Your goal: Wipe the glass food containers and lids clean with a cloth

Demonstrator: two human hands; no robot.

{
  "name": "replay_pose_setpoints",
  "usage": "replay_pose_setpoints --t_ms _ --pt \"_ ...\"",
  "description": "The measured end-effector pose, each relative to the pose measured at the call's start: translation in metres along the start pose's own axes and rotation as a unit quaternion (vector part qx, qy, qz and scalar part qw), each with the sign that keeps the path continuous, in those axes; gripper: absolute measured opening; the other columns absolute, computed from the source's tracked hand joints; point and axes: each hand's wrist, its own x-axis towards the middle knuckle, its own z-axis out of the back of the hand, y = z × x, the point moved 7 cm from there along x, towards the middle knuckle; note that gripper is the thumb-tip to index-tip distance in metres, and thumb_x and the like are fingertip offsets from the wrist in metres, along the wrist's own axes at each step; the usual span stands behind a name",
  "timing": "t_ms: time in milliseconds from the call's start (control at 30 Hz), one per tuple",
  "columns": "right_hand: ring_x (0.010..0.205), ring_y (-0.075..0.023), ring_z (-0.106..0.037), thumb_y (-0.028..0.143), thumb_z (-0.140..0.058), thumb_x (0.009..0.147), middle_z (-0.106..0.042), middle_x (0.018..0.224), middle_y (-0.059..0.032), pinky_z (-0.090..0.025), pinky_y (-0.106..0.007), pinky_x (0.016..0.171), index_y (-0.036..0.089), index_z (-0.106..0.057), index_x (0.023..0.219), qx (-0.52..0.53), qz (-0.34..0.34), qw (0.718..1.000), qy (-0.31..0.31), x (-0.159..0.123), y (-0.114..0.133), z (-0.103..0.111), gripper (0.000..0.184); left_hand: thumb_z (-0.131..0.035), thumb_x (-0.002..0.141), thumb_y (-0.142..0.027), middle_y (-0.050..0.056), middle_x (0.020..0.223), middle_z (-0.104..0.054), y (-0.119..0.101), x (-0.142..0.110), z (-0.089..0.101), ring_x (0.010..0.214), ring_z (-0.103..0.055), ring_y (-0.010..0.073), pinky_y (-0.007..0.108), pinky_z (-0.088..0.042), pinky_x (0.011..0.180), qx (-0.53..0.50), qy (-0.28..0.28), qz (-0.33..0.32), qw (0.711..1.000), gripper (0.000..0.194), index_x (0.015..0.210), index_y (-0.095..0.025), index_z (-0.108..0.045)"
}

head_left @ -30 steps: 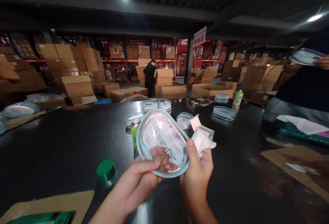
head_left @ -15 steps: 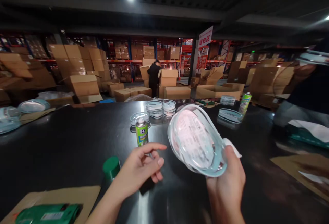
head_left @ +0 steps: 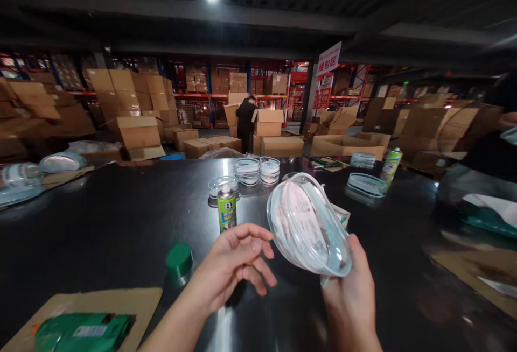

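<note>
My right hand (head_left: 351,287) grips a clear plastic case (head_left: 309,223) with a pale blue rim and a printed white sheet inside. The case is tilted above the table, and my thumb lies along its right edge. Just left of it, my left hand (head_left: 242,266) hangs open, fingers apart and slightly curled, holding nothing. A green spray can (head_left: 227,209) without a cap stands behind my left hand. The green cap (head_left: 179,260) sits left of that hand. Part of a small white box (head_left: 341,215) shows behind the case.
Several similar clear cases (head_left: 246,171) stand at the table's far side, with another case (head_left: 367,185) near a second spray can (head_left: 391,163). A green tool (head_left: 84,330) lies on cardboard (head_left: 147,301) at front left. A co-worker (head_left: 484,153) stands at right; another person (head_left: 245,123) is among cartons behind.
My left hand has let go of the case. My right hand has moved it to the right and turned it. The white tissue seen earlier in my right hand is now mostly hidden.
</note>
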Motion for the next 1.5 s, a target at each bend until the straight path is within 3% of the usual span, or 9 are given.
replay_pose_setpoints --t_ms 100,233,433,667,800,867,967,1133,1500 --pt "0.081 -0.0174 -0.066 0.032 -0.068 0.077 -0.068 0.087 -0.003 -0.051 -0.04 0.091 0.013 -0.063 0.105 -0.003 0.084 0.996 0.012 -0.009 0.007 -0.002 0.035 -0.077 0.068 -0.031 -0.002 0.055 -0.058 0.014 0.002 -0.001 0.043 -0.058 0.0114 0.017 -0.045 0.037 0.063 -0.009 0.016 0.998 0.027 0.079 -0.013 -0.061" --pt "0.079 -0.0167 -0.065 0.038 -0.07 0.077 -0.067 0.092 -0.0043 -0.054 -0.037 0.082 0.018 -0.06 0.116 -0.039 0.196 0.98 0.015 -0.027 0.023 -0.002 0.045 -0.07 0.069 -0.053 -0.005 0.038 -0.046 0.044 0.003 -0.013 0.031 -0.042 0.0062 0.014 -0.027 0.03 0.16 0.005 0.063 0.985 0.042 0.068 -0.012 -0.061" --pt "0.088 -0.0184 -0.062 0.04 -0.069 0.078 -0.064 0.103 -0.0057 -0.049 -0.042 0.088 0.025 -0.054 0.127 -0.085 0.237 0.967 0.02 -0.038 0.028 0.003 0.054 -0.071 0.067 -0.055 -0.008 0.039 -0.04 0.047 0.001 -0.02 0.032 -0.033 0.0028 0.014 -0.023 0.034 0.183 -0.021 0.02 0.983 0.044 0.073 -0.013 -0.062" --pt "0.096 -0.0234 -0.063 0.04 -0.068 0.079 -0.064 0.107 -0.0086 -0.05 -0.043 0.087 0.023 -0.05 0.131 -0.069 0.21 0.975 0.033 -0.035 0.016 0.002 0.057 -0.073 0.071 -0.045 -0.008 0.049 -0.045 0.04 0.004 -0.012 0.033 -0.035 0.0029 0.014 -0.026 0.032 0.072 -0.053 -0.04 0.995 0.033 0.077 -0.016 -0.058" --pt "0.097 -0.023 -0.062 0.042 -0.07 0.077 -0.064 0.11 -0.0094 -0.049 -0.04 0.087 0.021 -0.05 0.132 -0.098 0.218 0.971 0.021 -0.035 0.016 0.004 0.062 -0.076 0.071 -0.032 0.001 0.077 -0.061 0.027 0.001 -0.013 0.064 -0.056 0.0085 0.017 -0.046 0.054 -0.001 -0.073 -0.085 0.994 0.029 0.091 -0.015 -0.064" --pt "0.099 -0.0227 -0.062 0.043 -0.068 0.079 -0.063 0.112 -0.0094 -0.049 -0.037 0.086 0.021 -0.05 0.132 -0.112 0.211 0.971 0.028 -0.035 0.015 0.005 0.06 -0.077 0.07 -0.027 0.008 0.096 -0.066 0.023 -0.001 -0.015 0.079 -0.059 0.0114 0.02 -0.05 0.07 -0.032 -0.072 -0.074 0.994 0.027 0.091 -0.013 -0.065" --pt "0.097 -0.0228 -0.062 0.041 -0.067 0.079 -0.064 0.11 -0.0092 -0.05 -0.037 0.085 0.02 -0.049 0.132 -0.123 0.197 0.972 0.046 -0.036 0.01 0.007 0.06 -0.076 0.07 -0.02 0.013 0.114 -0.065 0.025 -0.004 -0.019 0.086 -0.06 0.0139 0.022 -0.05 0.073 -0.092 -0.057 -0.021 0.994 0.026 0.094 -0.013 -0.067" --pt "0.092 -0.0229 -0.062 0.04 -0.068 0.079 -0.064 0.107 -0.0092 -0.05 -0.038 0.083 0.019 -0.046 0.135 -0.149 0.178 0.97 0.067 -0.039 0.003 0.008 0.063 -0.073 0.073 -0.016 0.01 0.104 -0.069 0.026 -0.006 -0.024 0.084 -0.062 0.0157 0.024 -0.049 0.069 -0.157 -0.047 0.009 0.986 0.017 0.089 -0.016 -0.068" --pt "0.085 -0.0192 -0.063 0.038 -0.067 0.08 -0.065 0.106 -0.0075 -0.051 -0.032 0.075 0.022 -0.048 0.133 -0.147 0.178 0.97 0.077 -0.044 0.002 0.006 0.058 -0.065 0.077 -0.013 0.016 0.09 -0.072 0.026 -0.009 -0.018 0.08 -0.064 0.0201 0.029 -0.049 0.068 -0.095 -0.039 0.008 0.995 0.007 0.081 -0.013 -0.059"
